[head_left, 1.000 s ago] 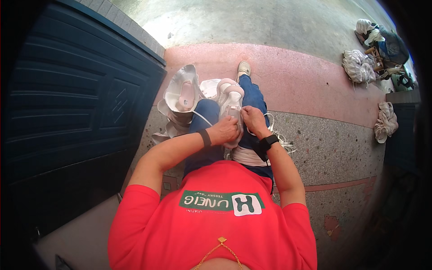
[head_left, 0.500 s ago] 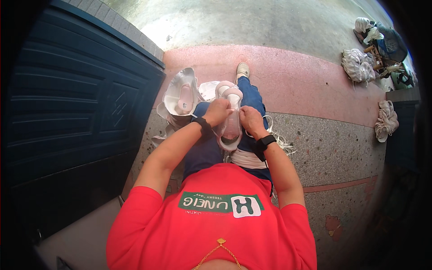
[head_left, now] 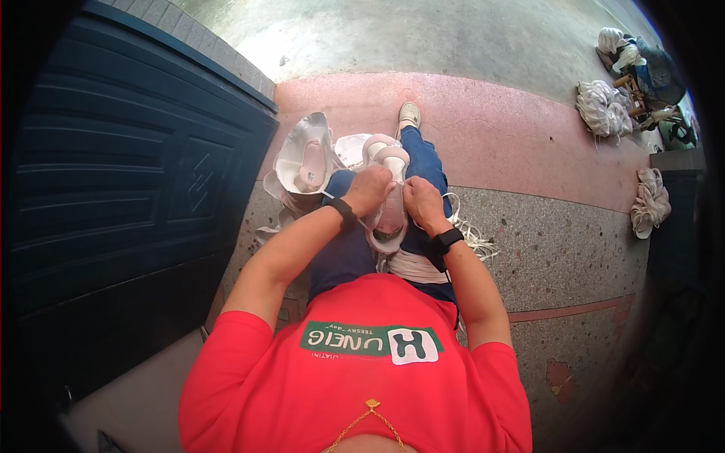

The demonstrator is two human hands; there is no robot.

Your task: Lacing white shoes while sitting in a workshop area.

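Note:
A pale pink and white shoe [head_left: 391,198] lies lengthwise over my lap, its opening towards me and its toe pointing away. Another rounded pink-white shoe part shows beside its far end. My left hand [head_left: 369,189] is closed at the shoe's left edge, and my right hand [head_left: 423,202] is closed at its right edge. Both sets of fingertips pinch what looks like a thin white shoelace across the shoe's front; the fingers partly hide it. A bunch of loose white laces [head_left: 476,240] hangs by my right knee.
An open white bag [head_left: 326,155] with a pink shoe piece inside stands left of my knees. The dark blue door [head_left: 113,174] rises close on the left. White bundles [head_left: 604,109] lie at the far right, with another bundle [head_left: 649,204] nearer beside a dark block.
My left hand has turned slightly and drawn in its fingers near the shoe's middle. My right hand and the shoe have hardly moved.

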